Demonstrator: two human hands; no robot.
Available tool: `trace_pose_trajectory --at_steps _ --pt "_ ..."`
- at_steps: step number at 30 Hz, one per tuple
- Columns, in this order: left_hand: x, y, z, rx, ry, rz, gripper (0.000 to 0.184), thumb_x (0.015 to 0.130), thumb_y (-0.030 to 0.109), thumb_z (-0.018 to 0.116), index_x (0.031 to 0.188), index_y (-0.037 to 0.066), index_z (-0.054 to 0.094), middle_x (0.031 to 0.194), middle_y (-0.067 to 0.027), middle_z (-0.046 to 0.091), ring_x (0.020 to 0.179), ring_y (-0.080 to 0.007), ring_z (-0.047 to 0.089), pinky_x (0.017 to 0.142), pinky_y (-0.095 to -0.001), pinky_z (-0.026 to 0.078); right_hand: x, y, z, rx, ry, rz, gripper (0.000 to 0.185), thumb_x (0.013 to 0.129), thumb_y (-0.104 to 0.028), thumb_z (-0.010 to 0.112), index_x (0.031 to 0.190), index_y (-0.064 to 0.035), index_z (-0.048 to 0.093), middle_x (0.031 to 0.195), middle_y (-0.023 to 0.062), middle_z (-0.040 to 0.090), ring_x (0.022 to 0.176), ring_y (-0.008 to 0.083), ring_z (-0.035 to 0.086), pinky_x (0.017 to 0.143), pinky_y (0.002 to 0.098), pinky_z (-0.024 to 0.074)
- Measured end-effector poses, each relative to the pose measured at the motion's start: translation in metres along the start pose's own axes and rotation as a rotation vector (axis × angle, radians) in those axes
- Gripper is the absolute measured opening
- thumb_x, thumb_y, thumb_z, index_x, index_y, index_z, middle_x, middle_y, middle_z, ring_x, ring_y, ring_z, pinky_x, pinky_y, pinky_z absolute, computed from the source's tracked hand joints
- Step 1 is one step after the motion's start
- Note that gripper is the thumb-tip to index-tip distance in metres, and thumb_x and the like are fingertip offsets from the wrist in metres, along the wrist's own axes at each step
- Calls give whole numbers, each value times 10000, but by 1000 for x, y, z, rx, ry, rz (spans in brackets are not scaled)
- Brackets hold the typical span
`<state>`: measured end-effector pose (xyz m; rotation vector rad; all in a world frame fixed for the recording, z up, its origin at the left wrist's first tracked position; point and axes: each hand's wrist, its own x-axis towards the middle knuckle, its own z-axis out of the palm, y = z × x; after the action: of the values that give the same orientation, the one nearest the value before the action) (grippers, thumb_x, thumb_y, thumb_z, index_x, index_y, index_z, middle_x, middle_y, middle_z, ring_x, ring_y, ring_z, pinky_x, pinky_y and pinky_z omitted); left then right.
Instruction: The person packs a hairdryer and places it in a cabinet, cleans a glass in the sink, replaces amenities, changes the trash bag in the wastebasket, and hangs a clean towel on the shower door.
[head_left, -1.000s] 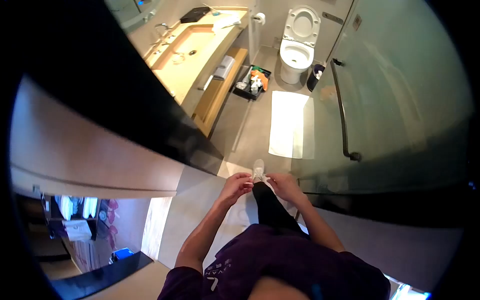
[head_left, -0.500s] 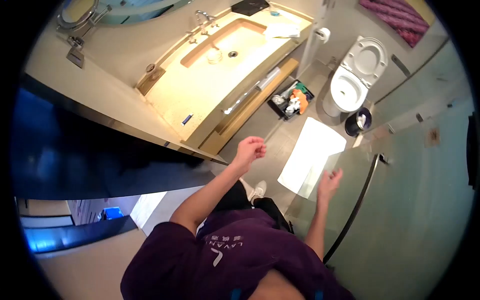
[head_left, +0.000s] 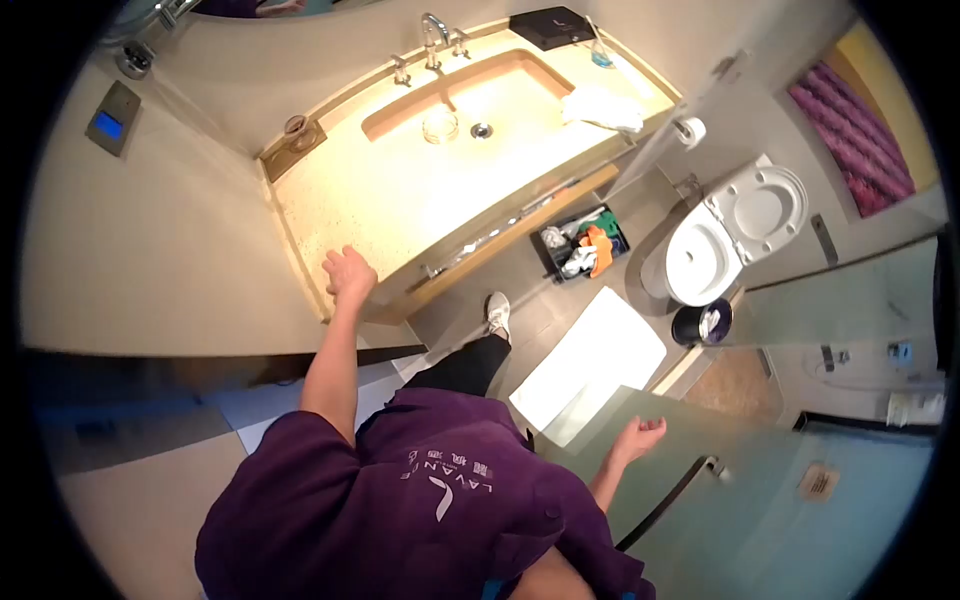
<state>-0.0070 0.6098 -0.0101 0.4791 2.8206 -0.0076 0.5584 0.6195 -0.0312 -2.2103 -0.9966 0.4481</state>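
Black tray (head_left: 551,267) on floor: orange cloth (head_left: 600,252), white items. Bin (head_left: 687,326): white scraps. Left hand (head_left: 350,273) now over bench (head_left: 420,195) corner, fingers curled, grip unclear; right hand (head_left: 638,439) loosely open, near glass door (head_left: 740,525).

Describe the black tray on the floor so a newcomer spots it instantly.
Find the pale washbasin counter, then look at the floor between it and the toilet. The black tray sits there, near the white mat. Unlike the round dark bin, it is rectangular and holds orange and green items.
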Motion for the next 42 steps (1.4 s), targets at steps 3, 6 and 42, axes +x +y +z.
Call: trace_pose_trajectory --at_steps 3,6,42 --pt "19 -8 32 15 109 6 355 894 91 598 1235 35 517 1290 -209 455 1204 -372 440 952 -555 451 23 -37 51 -37 -107 -37 584 875 -104 623 1414 6 428 1265 205 576 1068 288 615 927 408 493" --pt "49 -15 45 -12 289 80 222 871 44 570 1087 -1 549 1199 -241 496 1116 -396 470 890 -485 488 43 -103 114 80 -385 -158 538 881 -40 608 1397 -25 457 1227 181 609 1021 232 635 855 358 527" --pt "117 484 -7 -1859 -906 -388 419 818 293 732 1166 82 632 1069 -78 701 922 -208 682 722 -325 559 248 -570 429 249 -1529 -842 342 866 -210 712 1166 -47 687 1089 96 658 941 207 651 810 342 553"
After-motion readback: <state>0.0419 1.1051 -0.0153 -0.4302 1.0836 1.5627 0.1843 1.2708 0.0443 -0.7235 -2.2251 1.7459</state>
